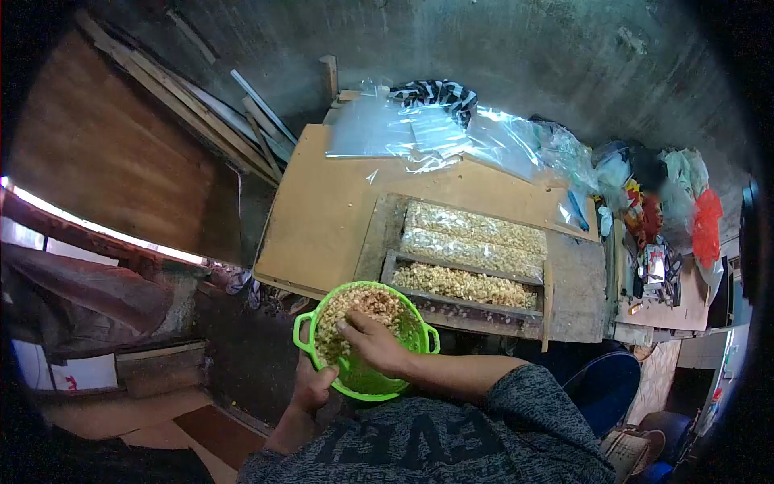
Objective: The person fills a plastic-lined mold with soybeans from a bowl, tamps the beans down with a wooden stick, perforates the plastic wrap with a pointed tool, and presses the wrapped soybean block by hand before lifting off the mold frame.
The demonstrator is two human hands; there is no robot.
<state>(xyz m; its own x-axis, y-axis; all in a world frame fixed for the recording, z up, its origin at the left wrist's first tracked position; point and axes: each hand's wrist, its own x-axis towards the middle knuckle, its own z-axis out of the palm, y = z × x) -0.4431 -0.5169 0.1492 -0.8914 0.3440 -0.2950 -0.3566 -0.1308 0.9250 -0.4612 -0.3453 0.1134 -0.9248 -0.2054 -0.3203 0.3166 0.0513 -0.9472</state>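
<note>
A bright green two-handled colander point(370, 397) is tilted in front of my body, with a pale and brown grain-like mix point(371, 302) along its far side. My left hand point(313, 382) grips its near left rim, just below the left handle. Inside it, my right hand point(372, 342) rests at the mix; its fingertips are partly buried, so what they hold is hidden. Beyond the colander, a wooden frame point(390, 268) on the board holds a strip of the same pale mix point(463, 285). Behind that strip lie more strips under clear film point(476, 239).
A wooden stick point(547, 306) lies at the frame's right end. Clear plastic sheets point(371, 133) cover the table's point(310, 202) back edge. Plastic bags point(707, 230) and small items crowd the right side. Planks point(181, 97) lean at the left.
</note>
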